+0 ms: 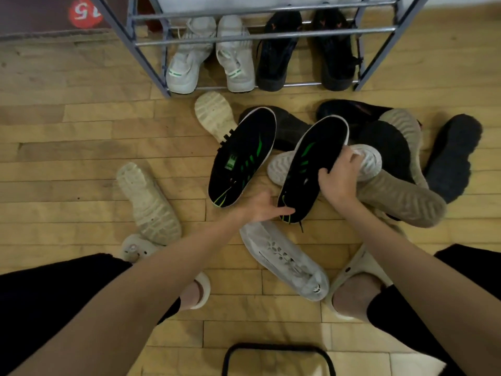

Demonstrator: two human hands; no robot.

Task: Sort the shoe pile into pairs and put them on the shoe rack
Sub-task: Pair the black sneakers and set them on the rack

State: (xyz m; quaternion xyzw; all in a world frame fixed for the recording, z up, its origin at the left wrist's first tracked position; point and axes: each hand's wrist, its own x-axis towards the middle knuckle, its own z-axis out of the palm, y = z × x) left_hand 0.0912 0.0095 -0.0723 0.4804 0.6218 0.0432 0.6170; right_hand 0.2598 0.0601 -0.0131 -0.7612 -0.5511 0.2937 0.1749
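Black looped frame point(279, 358) sits closest to the lens, below both forearms, with sandalled feet either side.

Right hand point(340, 180) grips the right green-striped shoe point(311, 169) sole-up, fingers curled over its far edge at mid-length. Left hand point(264, 208) touches that shoe's near end with thumb and fingers loosely spread; not a firm grasp as far as I can tell.

Key relation: the matching left green-striped shoe point(242, 158) lies sole-up just beyond the left hand, free of both hands. Long axes of the two shoes run roughly parallel, pointing away toward the shoe rack point(265, 33). Left hand is nearer the mate; judgement: it takes that one.

Rack stands beyond both hands; its bottom tier holds a white pair point(211, 55) and a black pair point(306, 50). Remaining pile point(401, 164) spreads right of the right hand.

Surface: wood plank floor point(67, 137).
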